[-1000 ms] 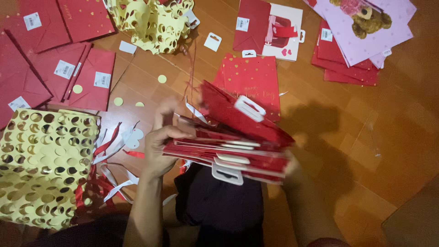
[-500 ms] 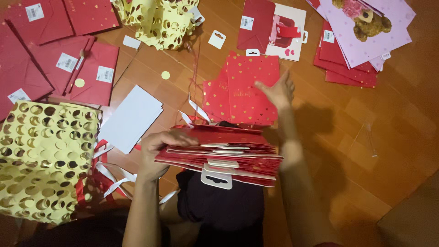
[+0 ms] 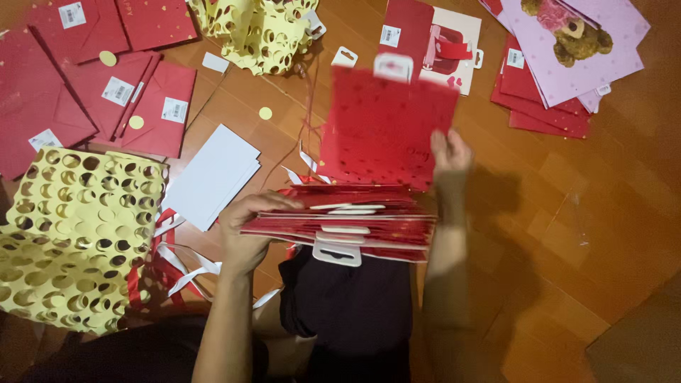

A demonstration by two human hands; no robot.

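My left hand (image 3: pixel 250 230) grips the left end of a flat stack of red paper gift bags (image 3: pixel 340 223) with white hang tabs, held over my lap. My right hand (image 3: pixel 448 157) pinches the right edge of a single red gift bag (image 3: pixel 383 124) with a spotted pattern, lifted upright just beyond the stack. Its white tab points away from me.
On the wooden floor: white cards (image 3: pixel 211 176) left of the stack, a yellow punched-hole paper piece (image 3: pixel 74 234) at the left, another yellow piece (image 3: pixel 259 32) at the top, red envelopes (image 3: pixel 106 92) top left, a pink teddy-bear bag (image 3: pixel 574 42) on red bags top right.
My right hand reached forward off the stack, took the spotted red bag lying on the floor and raised it upright. The stack in my left hand flattened and stayed put.
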